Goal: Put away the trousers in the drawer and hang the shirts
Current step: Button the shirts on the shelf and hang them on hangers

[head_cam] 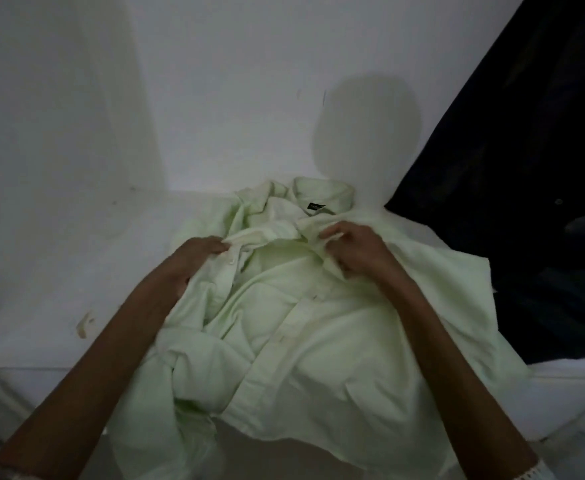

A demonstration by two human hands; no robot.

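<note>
Shirt [336, 341], pale green, is lying open on a white surface [59, 271] beside a dark garment [526, 202]; left hand [199, 254] is pinching its button edge, right hand [356, 252] is pinching the opposite edge, both just below the collar [322, 188].

A white counter [76, 265] carries a pale green shirt [318, 341]. It lies crumpled under the left grip [197, 258] and right grip [356, 251], which pinch its front. Its lower part spills over the counter's near edge. Right of the right grip, a dark garment [526, 237] touches the shirt. Left of the left grip and nearer, a small brown mark [85, 325] shows.
</note>
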